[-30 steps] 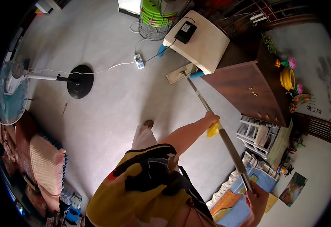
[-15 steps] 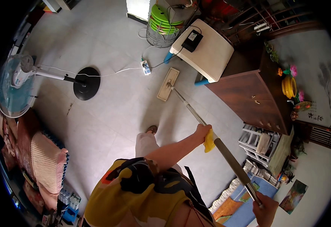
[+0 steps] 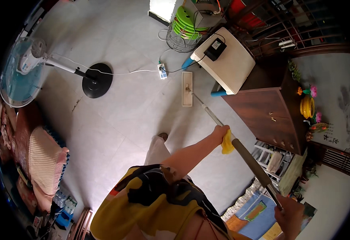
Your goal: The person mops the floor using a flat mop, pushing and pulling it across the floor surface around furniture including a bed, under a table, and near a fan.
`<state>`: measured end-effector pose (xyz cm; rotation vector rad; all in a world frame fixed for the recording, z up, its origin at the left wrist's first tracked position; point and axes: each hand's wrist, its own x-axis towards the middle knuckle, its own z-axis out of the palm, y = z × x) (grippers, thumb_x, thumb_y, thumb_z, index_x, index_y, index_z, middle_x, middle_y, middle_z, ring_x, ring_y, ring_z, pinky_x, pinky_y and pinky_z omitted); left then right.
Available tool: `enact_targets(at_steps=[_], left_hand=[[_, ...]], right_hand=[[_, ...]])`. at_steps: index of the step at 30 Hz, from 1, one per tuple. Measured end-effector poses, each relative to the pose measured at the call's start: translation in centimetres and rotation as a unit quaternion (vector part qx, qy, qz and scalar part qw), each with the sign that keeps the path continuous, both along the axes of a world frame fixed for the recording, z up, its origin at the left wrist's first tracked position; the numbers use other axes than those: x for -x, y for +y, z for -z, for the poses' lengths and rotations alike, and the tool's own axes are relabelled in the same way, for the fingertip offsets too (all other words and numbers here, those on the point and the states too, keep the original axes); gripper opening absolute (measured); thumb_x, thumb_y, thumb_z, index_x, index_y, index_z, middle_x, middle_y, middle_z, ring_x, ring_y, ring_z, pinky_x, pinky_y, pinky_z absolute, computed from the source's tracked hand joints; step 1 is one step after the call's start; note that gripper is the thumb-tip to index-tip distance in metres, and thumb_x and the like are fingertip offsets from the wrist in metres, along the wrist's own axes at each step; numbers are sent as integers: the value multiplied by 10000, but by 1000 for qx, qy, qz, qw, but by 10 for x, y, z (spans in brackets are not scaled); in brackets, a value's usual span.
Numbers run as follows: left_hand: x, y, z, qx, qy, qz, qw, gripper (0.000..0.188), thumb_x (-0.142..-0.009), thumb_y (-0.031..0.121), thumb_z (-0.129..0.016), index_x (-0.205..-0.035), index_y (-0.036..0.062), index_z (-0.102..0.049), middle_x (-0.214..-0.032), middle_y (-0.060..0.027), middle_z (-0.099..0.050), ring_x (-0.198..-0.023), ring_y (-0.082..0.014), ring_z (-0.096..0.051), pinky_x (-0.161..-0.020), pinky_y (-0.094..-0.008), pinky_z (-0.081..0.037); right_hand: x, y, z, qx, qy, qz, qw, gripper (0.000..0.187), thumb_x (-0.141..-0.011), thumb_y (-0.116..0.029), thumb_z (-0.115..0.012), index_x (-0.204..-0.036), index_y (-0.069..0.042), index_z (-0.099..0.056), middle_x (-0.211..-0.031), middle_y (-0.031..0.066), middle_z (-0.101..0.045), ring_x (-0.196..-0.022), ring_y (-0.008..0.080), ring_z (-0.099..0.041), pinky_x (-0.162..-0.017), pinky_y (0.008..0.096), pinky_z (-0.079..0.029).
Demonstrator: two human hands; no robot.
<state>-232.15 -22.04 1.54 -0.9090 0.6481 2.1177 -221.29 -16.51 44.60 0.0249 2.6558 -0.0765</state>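
Note:
A flat mop with a pale rectangular head (image 3: 187, 100) rests on the grey tiled floor, and its long pole (image 3: 249, 158) slants from there toward the lower right. My left hand (image 3: 220, 135) is wrapped round the pole partway up, where a yellow cloth (image 3: 227, 143) hangs beside my fingers. At the pole's upper end, my right hand (image 3: 289, 216) grips it, partly in shadow. The mop head lies close to a white power strip (image 3: 162, 71) and a blue-legged stool (image 3: 227, 60).
A standing fan (image 3: 96, 81) is at the left, its white cord crossing the floor to the strip. A black adapter (image 3: 215, 49) lies on the stool. A wire basket (image 3: 182, 41) holds green discs. A dark wooden cabinet (image 3: 267, 116) and a cushioned seat (image 3: 43, 160) flank the floor.
The mop head has swung slightly right and turned more upright in view. Both hands have shifted a little right with the pole, still gripping it. The view itself has moved slightly.

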Motion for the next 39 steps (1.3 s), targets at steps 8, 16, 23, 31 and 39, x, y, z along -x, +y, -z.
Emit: enact_targets(at_steps=[8, 16, 23, 31, 39], left_hand=[[-1, -6, -28, -12, -4, -39, 999, 269, -747, 95, -563, -856, -138, -481, -779, -174, -536, -644, -275, -563, -530, -389, -474], [94, -43, 34, 24, 14, -53, 998, 180, -764, 140, -555, -766, -37, -523, -673, -145, -543, -564, -269, -550, -504, -405, -469], [106, -71, 33, -38, 7, -73, 997, 170, -790, 168, -518, -763, 0, -511, -656, -138, -539, -560, -265, -547, -543, -391, -489], [30, -53, -22, -51, -33, -33, 998, 202, -787, 155, -541, -824, -42, -516, -753, -159, -557, -657, -279, -573, -582, -386, -493], [-47, -94, -34, -13, -60, 28, 998, 291, -777, 155, -552, -913, -93, -483, -805, -174, -545, -675, -297, -569, -582, -417, -481]], right_hand=[[-12, -12, -28, 37, 39, -4, 999, 292, -736, -55, -612, -1027, -29, -606, -805, 136, -598, -624, 214, -534, -536, 311, -435], [23, -36, 56, 64, 145, -73, 985, 333, -620, 48, -630, -947, 1, -586, -783, 138, -583, -619, 271, -568, -540, 336, -453], [57, -62, 47, 29, 118, -196, 973, 333, -619, 31, -643, -942, -28, -584, -786, 103, -581, -587, 271, -564, -491, 346, -450], [40, -47, -21, -5, 53, -201, 978, 374, -500, 45, -641, -867, -26, -611, -794, 119, -605, -607, 262, -572, -522, 318, -427], [12, -35, -40, 95, 16, -109, 989, 335, -464, 30, -604, -797, -8, -613, -705, 138, -595, -510, 256, -572, -468, 291, -427]])
